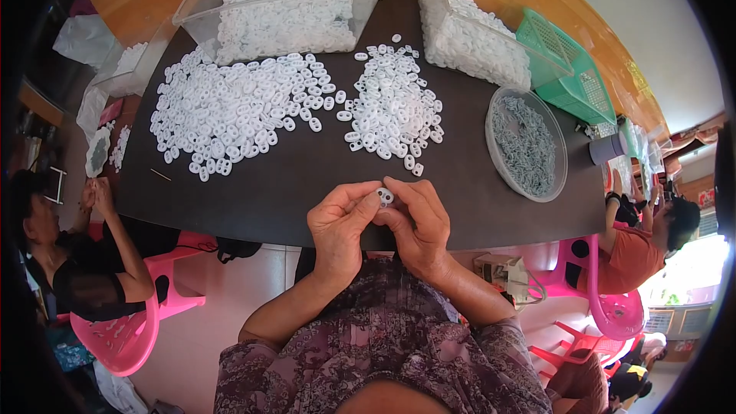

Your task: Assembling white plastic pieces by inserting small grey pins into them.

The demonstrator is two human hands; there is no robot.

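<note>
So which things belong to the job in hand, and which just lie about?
Job in hand:
white two-holed piece (left hand, right hand)
loose white pieces
small grey parts, probably

Apparently lying about:
green plastic basket
thin yellowish stick

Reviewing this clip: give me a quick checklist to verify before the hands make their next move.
1. White piece held: ok, between the fingertips of the left hand and right hand.
2. Whole piece visible for inspection: not ok, fingers cover part of it.
3. Piece free of defects: cannot tell, too small here.
4. Loose white pieces nearby: looks ok, two heaps lie beyond the hands.
5. Grey parts uncovered: ok, in an open round tub on the right.
</note>
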